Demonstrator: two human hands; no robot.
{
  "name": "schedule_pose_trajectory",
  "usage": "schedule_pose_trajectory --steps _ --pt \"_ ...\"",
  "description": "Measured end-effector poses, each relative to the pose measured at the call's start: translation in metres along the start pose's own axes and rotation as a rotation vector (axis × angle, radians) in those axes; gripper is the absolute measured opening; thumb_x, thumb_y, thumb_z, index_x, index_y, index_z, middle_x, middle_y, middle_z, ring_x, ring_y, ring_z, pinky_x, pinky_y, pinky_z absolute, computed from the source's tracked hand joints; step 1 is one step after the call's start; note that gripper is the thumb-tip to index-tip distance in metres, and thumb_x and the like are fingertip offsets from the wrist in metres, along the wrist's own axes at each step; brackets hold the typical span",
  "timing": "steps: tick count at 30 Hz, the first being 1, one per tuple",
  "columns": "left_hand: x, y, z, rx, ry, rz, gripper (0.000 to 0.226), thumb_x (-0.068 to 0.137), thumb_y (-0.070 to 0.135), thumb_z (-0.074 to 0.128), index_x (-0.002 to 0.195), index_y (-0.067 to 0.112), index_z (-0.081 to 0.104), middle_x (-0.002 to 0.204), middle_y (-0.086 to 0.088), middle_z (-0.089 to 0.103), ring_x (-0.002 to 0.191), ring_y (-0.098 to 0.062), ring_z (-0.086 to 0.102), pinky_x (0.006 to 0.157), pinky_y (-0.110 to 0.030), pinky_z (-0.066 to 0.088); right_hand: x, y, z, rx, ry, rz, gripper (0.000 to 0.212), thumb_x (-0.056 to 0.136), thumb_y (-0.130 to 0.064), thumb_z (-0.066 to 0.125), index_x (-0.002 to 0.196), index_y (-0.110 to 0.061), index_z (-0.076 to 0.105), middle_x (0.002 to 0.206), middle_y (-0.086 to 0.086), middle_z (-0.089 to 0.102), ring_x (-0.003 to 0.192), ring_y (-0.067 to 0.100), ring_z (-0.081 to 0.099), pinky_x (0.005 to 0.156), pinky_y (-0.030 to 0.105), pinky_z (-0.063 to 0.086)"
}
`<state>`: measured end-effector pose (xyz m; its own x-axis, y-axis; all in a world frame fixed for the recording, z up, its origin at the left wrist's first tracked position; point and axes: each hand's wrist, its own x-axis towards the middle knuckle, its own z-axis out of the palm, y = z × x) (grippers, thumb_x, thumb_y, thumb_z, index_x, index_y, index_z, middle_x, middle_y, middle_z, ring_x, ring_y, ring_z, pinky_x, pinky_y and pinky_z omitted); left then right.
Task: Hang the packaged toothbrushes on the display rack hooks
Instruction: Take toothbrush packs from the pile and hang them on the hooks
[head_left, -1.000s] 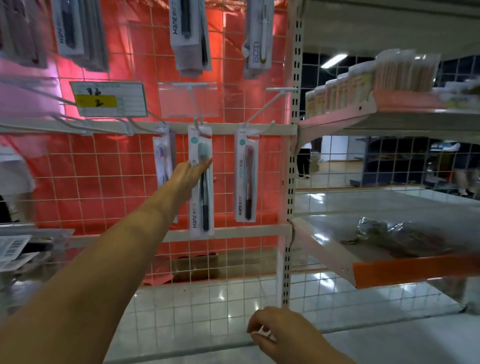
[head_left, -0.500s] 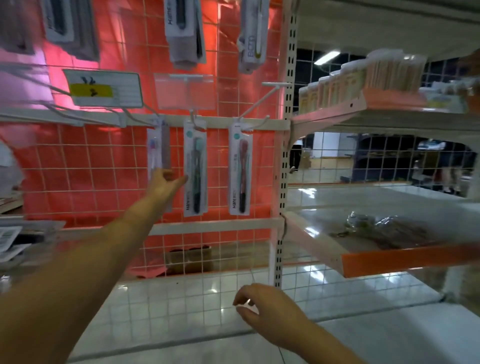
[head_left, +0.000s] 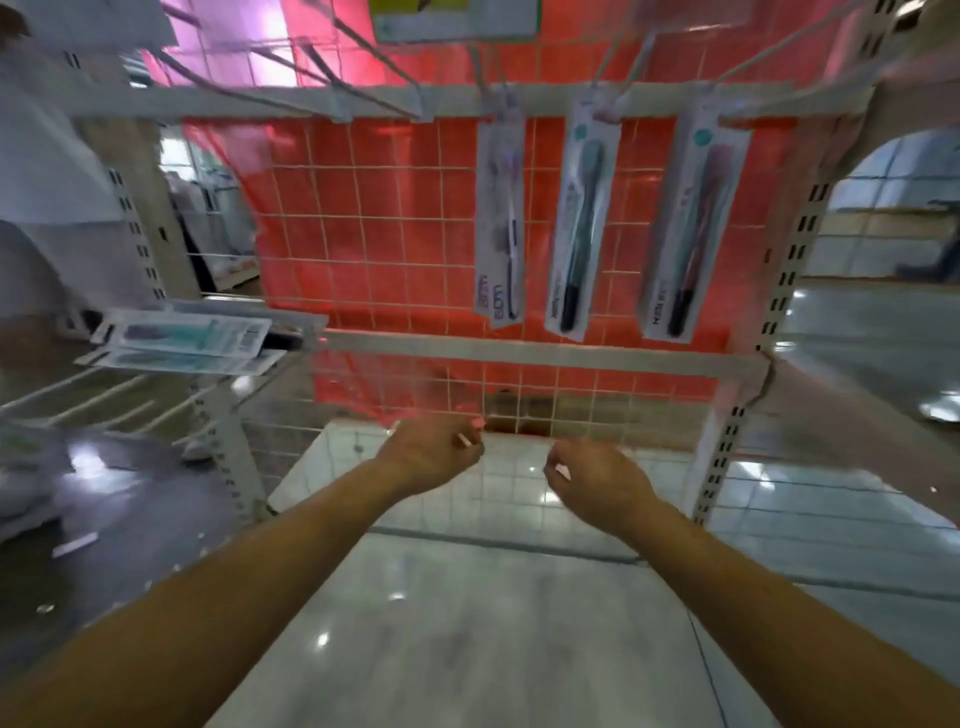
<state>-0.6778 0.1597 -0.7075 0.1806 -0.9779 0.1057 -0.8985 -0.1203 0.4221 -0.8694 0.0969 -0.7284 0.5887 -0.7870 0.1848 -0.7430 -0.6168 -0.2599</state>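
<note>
Head view: three packaged toothbrushes (head_left: 582, 218) hang on the display rack hooks (head_left: 605, 111); more packs (head_left: 182, 340) lie on the left wire shelf (head_left: 104, 395), likely remaining. Left hand (head_left: 431, 452) and right hand (head_left: 597, 480) hover low, fingers loosely curled, holding nothing.

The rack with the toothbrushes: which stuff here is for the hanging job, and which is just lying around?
For the job:
- three hung toothbrush packs: left pack, middle pack, right pack
- packs on the wire shelf, not yet hung
- empty hooks
- left hand, right hand, both holding nothing

Just there:
- price label
- red backing
- tiled floor
</note>
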Motion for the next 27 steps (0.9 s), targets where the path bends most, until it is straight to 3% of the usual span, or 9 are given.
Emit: schedule_pose_trajectory --steps 6,9,13,20,27 --pt "-0.012 0.007 -0.06 0.052 -0.054 -0.082 0.026 0.095 0.036 0.049 0.11 0.021 0.064 0.111 0.002 0.065 0.101 -0.016 0.059 0.087 -0.029 0.046 0.029 -0.049 -0.06 0.0 0.068 -0.044 0.027 0.098 -0.031 0.043 0.111 -0.016 0.062 0.11 0.003 0.064 0.096 0.021 0.059 0.074 0.028 0.041" --pt "-0.023 0.017 -0.095 0.025 -0.028 -0.115 0.024 0.094 0.033 0.049 0.106 0.021 0.066 0.11 0.004 0.066 0.099 -0.016 0.059 0.088 -0.031 0.047 0.03 -0.074 -0.094 0.021 0.043 -0.007 0.025 0.099 -0.029 0.04 0.104 -0.015 0.06 0.103 0.005 0.064 0.084 0.02 0.055 0.068 0.028 0.038" --pt "-0.045 0.036 -0.146 0.019 -0.065 -0.134 0.026 0.095 0.034 0.047 0.109 0.021 0.064 0.111 0.004 0.065 0.097 -0.017 0.059 0.086 -0.032 0.047 0.016 -0.107 -0.138 0.082 0.021 0.041 0.027 0.099 -0.029 0.04 0.108 -0.013 0.06 0.109 0.006 0.062 0.097 0.024 0.056 0.073 0.03 0.038" --pt "-0.105 0.06 -0.227 0.045 -0.157 -0.236 0.024 0.093 0.033 0.047 0.107 0.022 0.063 0.109 0.001 0.066 0.095 -0.02 0.06 0.082 -0.033 0.05 -0.026 -0.164 -0.197 0.082 -0.188 0.026 0.032 0.1 -0.032 0.037 0.115 -0.014 0.058 0.114 0.007 0.059 0.103 0.025 0.056 0.079 0.034 0.045" --pt "-0.166 0.038 -0.295 0.101 -0.231 -0.37 0.026 0.094 0.037 0.046 0.107 0.021 0.062 0.111 0.0 0.065 0.096 -0.021 0.06 0.083 -0.04 0.051 -0.049 -0.213 -0.212 0.044 -0.339 -0.038 0.032 0.099 -0.034 0.036 0.115 -0.016 0.058 0.117 0.005 0.059 0.104 0.023 0.056 0.081 0.032 0.045"
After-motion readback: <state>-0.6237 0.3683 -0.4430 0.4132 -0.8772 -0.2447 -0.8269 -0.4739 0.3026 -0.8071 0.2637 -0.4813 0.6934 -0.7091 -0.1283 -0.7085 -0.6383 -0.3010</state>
